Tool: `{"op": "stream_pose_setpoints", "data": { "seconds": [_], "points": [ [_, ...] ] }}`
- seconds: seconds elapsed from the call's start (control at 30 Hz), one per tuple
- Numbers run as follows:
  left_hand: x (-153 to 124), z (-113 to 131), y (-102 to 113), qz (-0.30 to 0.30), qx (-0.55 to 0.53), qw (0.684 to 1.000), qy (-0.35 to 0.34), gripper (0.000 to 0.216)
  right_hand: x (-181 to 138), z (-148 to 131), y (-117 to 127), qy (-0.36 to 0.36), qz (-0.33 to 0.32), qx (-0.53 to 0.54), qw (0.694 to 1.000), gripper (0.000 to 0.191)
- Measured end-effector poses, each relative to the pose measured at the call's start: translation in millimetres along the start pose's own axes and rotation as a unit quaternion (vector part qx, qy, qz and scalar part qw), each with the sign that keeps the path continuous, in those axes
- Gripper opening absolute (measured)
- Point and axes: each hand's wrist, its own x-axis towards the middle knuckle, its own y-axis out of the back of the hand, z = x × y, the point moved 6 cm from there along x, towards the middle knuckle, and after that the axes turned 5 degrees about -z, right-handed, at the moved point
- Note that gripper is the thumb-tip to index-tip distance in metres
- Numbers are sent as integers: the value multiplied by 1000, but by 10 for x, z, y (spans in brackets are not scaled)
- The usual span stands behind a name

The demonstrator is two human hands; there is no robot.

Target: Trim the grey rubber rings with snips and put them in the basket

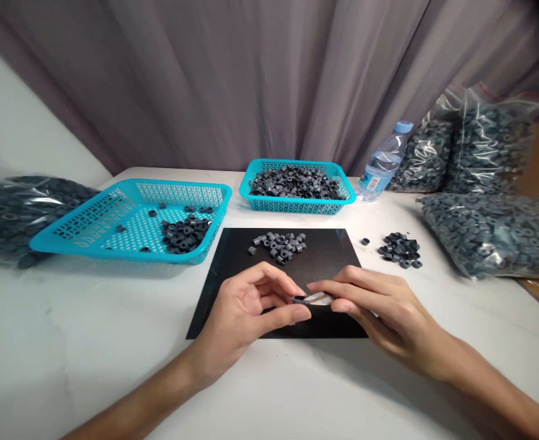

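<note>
Head view: left hand (244, 308) pinches a small dark-grey, plastic-looking ring (299, 299) between thumb and forefinger above the flat black rectangular mat (329, 260), right hand (386, 302) fingers closed on a slim pale tool (319, 298) lying crosswise, tip at the ring's right side.

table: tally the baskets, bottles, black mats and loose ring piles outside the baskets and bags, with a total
Turquoise baskets: 2
Plastic bottle: 1
Black mat: 1
Loose piles of grey rings: 2
Total: 6
</note>
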Motion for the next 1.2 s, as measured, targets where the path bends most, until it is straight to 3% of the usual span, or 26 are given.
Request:
{"op": "stream_pose_setpoints", "data": {
  "seconds": [0.37, 0.8, 1.07, 1.2],
  "points": [
    [-20, -44, -25, -8, 4, 1000, 8, 21, -15, 2, -42, -3, -5, -13, 1000, 25],
    [-11, -49, -30, -15, 6, 1000, 9, 21, 8, -49, -43, 3, 34, -22, 999, 26],
    [-23, -45, -8, -6, 18, 1000, 4, 23, -38, 56, 82, -51, 62, 23, 996, 27],
    [-20, -5, 16, 9, 96, 995, -32, 23, -61, 264, 144, -107, 88, 18, 990, 29]
  ]
}}
